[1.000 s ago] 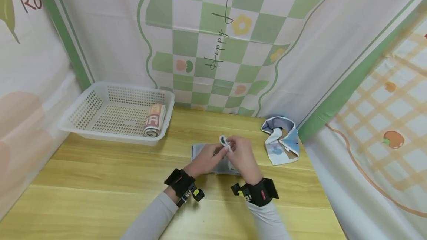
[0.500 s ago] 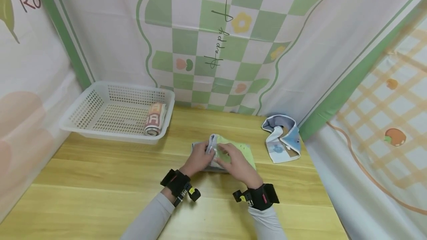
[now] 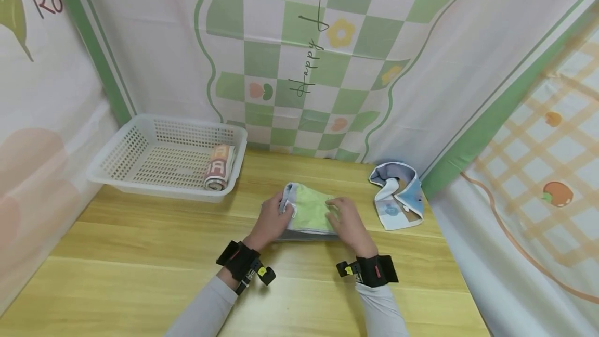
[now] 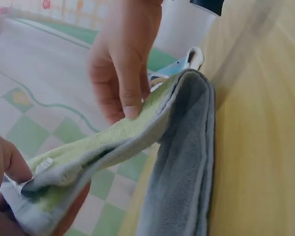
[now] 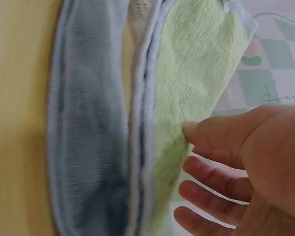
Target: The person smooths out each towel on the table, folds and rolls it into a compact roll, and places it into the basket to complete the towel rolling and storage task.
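A folded towel (image 3: pixel 310 208), light green on its upper face and blue-grey beneath, lies near the middle of the table. My left hand (image 3: pixel 269 221) pinches its left end, holding the upper flap raised. In the left wrist view the thumb (image 4: pixel 15 162) presses beside a small white tag (image 4: pixel 43 167). My right hand (image 3: pixel 350 227) is at the towel's right part. Its fingers are spread and loosely bent, with the thumb tip (image 5: pixel 192 129) touching the green face in the right wrist view. Below the raised flap, the grey layers (image 5: pixel 91 118) stay down on the wood.
A white perforated basket (image 3: pixel 154 191) stands at the back left, with a rolled orange-and-pink towel (image 3: pixel 218 168) in its right end. At the back right lies a crumpled blue-and-white cloth (image 3: pixel 392 215). Patterned curtains (image 3: pixel 299 66) rise behind the wooden table (image 3: pixel 140 254).
The towel's green side has come into view as its flap spread rightward. My left hand has moved left with the end it pinches, while my right hand has let go and moved right.
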`<state>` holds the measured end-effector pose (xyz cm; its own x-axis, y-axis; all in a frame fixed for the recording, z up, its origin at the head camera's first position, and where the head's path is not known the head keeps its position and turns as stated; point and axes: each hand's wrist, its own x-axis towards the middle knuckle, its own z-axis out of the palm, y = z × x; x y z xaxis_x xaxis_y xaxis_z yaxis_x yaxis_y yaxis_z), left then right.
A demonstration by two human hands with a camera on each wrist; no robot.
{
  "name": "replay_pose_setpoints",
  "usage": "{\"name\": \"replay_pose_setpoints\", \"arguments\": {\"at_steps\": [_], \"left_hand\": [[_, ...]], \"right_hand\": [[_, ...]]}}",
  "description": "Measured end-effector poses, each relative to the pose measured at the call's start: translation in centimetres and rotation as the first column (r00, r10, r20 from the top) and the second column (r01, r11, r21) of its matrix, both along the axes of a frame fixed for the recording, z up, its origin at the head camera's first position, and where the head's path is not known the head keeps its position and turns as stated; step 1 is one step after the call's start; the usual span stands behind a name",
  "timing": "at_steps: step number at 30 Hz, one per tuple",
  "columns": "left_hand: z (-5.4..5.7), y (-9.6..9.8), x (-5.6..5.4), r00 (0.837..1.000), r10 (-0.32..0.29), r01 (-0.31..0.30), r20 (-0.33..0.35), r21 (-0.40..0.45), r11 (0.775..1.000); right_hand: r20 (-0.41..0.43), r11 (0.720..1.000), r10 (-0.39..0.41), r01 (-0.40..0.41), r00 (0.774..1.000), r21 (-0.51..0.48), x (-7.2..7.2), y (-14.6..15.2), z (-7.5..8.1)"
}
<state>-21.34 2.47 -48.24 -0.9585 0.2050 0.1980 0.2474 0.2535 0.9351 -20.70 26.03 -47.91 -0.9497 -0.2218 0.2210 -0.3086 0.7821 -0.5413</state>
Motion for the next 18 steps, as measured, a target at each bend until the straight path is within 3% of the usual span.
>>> {"name": "replay_pose_setpoints", "arguments": {"at_steps": [5, 9, 12, 15, 18], "left_hand": [[-1.2, -1.1, 0.4, 0.991, 0.132, -0.13, 0.012, -0.112, 0.985], [-2.7, -2.1, 0.3, 0.975, 0.223, -0.209, 0.017, -0.283, 0.936], [-3.5, -2.7, 0.4, 0.97, 0.242, -0.217, 0.021, -0.377, 0.901], [-4.0, -3.0, 0.4, 0.968, 0.251, -0.236, -0.024, -0.431, 0.871], [-4.0, -3.0, 0.3, 0.954, 0.269, -0.301, -0.135, -0.46, 0.836]], "right_hand": [[0.029, 0.999, 0.033, -0.034, 0.999, 0.041, -0.6, -0.3, -1.2], [0.094, 0.996, 0.039, -0.046, 0.995, 0.07, -0.7, -0.5, -1.7], [0.122, 0.995, 0.03, -0.041, 0.992, 0.089, -0.6, -0.7, -1.9], [0.146, 0.995, 0.005, -0.02, 0.989, 0.097, -0.4, -0.8, -2.0], [0.161, 0.994, -0.015, -0.002, 0.987, 0.106, -0.2, -1.0, -2.0]]}}
